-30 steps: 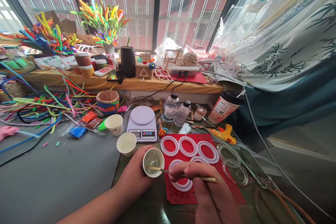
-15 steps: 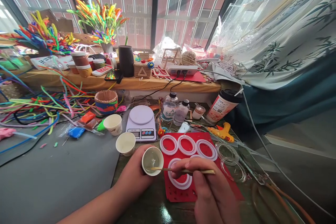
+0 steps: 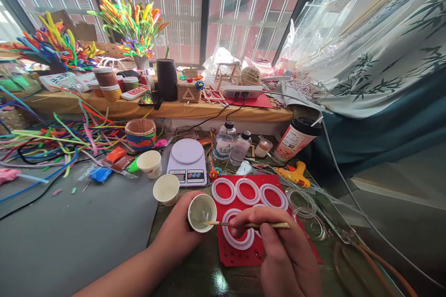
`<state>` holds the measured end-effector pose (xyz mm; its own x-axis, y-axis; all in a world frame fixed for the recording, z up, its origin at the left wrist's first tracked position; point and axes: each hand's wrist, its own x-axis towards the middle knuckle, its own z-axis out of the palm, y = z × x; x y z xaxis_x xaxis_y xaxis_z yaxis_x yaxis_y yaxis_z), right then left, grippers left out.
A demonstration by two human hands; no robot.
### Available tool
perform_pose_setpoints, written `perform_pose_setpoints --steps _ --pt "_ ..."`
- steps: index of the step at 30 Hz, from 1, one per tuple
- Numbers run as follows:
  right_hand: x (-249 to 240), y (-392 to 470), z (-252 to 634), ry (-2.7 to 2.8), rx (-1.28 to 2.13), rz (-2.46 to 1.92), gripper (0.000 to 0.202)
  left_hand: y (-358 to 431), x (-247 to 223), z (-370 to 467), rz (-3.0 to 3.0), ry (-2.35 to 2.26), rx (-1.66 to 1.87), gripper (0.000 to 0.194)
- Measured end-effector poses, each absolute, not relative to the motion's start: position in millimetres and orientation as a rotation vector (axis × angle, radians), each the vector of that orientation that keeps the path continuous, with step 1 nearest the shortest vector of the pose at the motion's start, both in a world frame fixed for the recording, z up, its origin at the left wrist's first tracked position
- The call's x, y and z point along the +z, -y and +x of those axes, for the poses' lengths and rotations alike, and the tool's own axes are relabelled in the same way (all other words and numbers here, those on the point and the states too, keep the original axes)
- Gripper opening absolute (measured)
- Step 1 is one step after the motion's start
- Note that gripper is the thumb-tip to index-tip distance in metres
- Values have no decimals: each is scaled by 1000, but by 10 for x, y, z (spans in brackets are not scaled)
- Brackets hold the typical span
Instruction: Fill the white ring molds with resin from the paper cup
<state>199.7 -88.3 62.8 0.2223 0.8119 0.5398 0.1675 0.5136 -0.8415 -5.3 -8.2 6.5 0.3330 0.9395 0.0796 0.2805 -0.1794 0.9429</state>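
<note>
- Paper cup [image 3: 202, 200], taken as the clock's centre: held over the near part of the desk [image 3: 195, 271], its round mouth opening up towards the camera. Its long axis is seen nearly end-on, so any lean cannot be judged.
- Thin stick [image 3: 278, 225]: long axis nearly level across the view, from 9 to 3 o'clock. The tip points to 9, inside the cup's mouth; the other end points to 3.
- Left hand [image 3: 181, 225], at 8 o'clock: its grip is wrapped around the cup's side.
- Right hand [image 3: 284, 239], between 3 and 4 o'clock: its grip pinches the stick between thumb and fingers.
- The cup's wall is pale and smooth, holding clear, shiny liquid [image 3: 201, 216]; the stick looks wooden, straight and slim.
- Between 1 and 4 o'clock, smooth whitish rings [image 3: 223, 201] lie flat on a matte red sheet [image 3: 240, 258], some partly behind the right hand.
- At 10, a second paper cup [image 3: 166, 190] stands upright; near 11, a lilac scale [image 3: 188, 152] with a round, flat plate.
- At 1, clear bottles [image 3: 239, 152] with black caps.
</note>
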Motion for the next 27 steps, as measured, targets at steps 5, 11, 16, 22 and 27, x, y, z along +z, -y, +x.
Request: perform_pose_setpoints --steps 5,11,16,22,27 --pt "633 912 1997 1280 512 -925 26 88 44 -70 1667 -1114 890 46" --pt "616 901 1987 1185 485 -938 27 92 28 -68 1660 -1108 910 50" --pt "661 904 1975 1305 543 -931 27 88 67 -50 1657 -1114 892 48" --pt "697 971 1833 1182 379 -1097 22 87 83 -61 1655 -1104 853 46" --pt "685 942 1870 1259 486 -1022 28 85 61 -73 1657 -1118 848 52"
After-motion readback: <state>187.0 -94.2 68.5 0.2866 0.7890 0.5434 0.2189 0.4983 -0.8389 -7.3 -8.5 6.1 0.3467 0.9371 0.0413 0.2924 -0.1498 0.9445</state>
